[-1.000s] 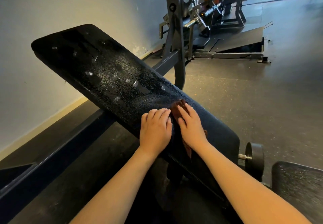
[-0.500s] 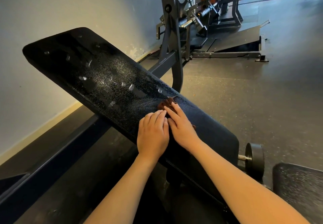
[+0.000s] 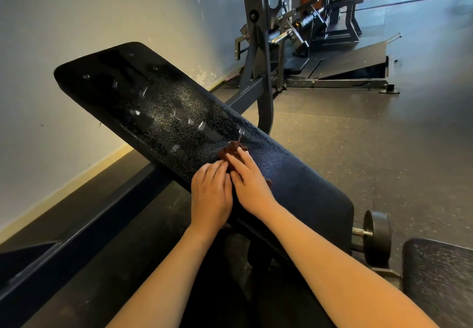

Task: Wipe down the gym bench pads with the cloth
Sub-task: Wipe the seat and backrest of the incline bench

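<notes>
— Where is the cloth?
— The brown cloth [image 3: 231,151] lies on the long black bench pad [image 3: 153,107], around the middle of its length. Most of it is hidden under the hands. A bunched end shows just past the fingertips.
— How are the hands set?
— Both lie palm down, side by side and touching. The right hand [image 3: 252,187] presses flat on the cloth, fingers straight and close together. The left hand [image 3: 211,194] also lies flat with straight fingers, its tips at the cloth's near edge. Neither hand curls round anything. How much cloth sits under the left palm I cannot tell.
— And the pad itself?
— It slopes, its high end to the far left by the pale wall [image 3: 76,20]. Beyond the hands the surface glistens with fine drops and a few pale streaks. Beside the right hand, toward the low end, it looks dull.
— Anything else around?
— A second black pad [image 3: 440,281] sits at the lower right corner, with a small black wheel [image 3: 377,235] between the two pads. A grey steel post [image 3: 258,54] stands behind the bench pad, and a weight machine [image 3: 332,31] is farther off on the dark floor [image 3: 358,148].
</notes>
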